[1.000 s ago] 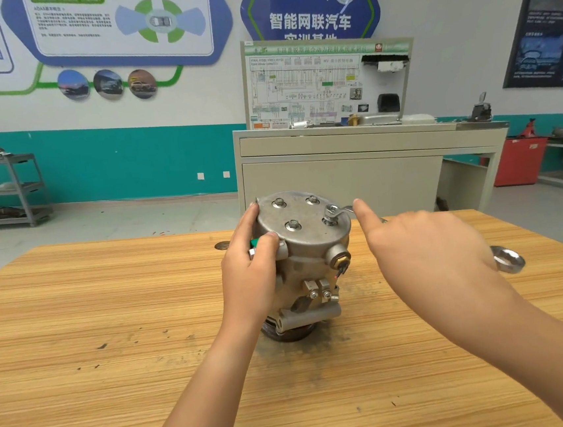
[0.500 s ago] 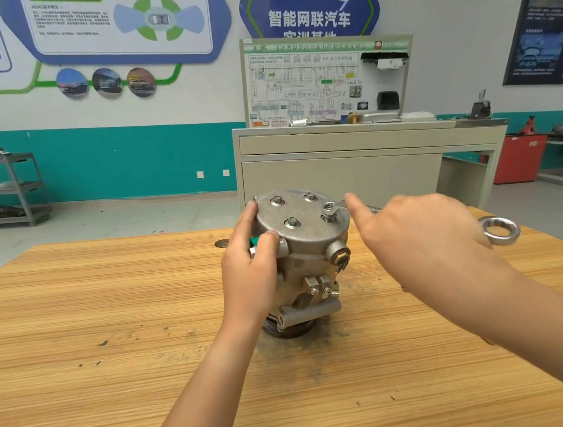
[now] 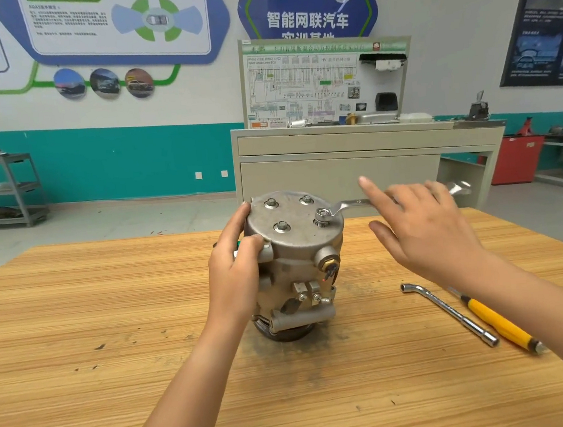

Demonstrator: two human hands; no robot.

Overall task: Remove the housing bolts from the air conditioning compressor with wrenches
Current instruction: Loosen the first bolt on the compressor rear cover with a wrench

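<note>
The grey metal compressor stands upright in the middle of the wooden table. My left hand grips its upper left side, thumb on the rim of the top cover. Several bolts sit in the cover; the front right bolt stands raised above it. A flat wrench has one end on that bolt, and its handle runs right behind my right hand. That hand's fingers are straight and spread against the handle.
An L-shaped socket wrench and a yellow-handled screwdriver lie on the table to the right of the compressor. A grey training bench stands behind the table, and a metal shelf at the far left.
The wrench handle has swung away from me, counterclockwise around the front right bolt, with my right hand moving along it. My left hand has kept its hold on the compressor.
</note>
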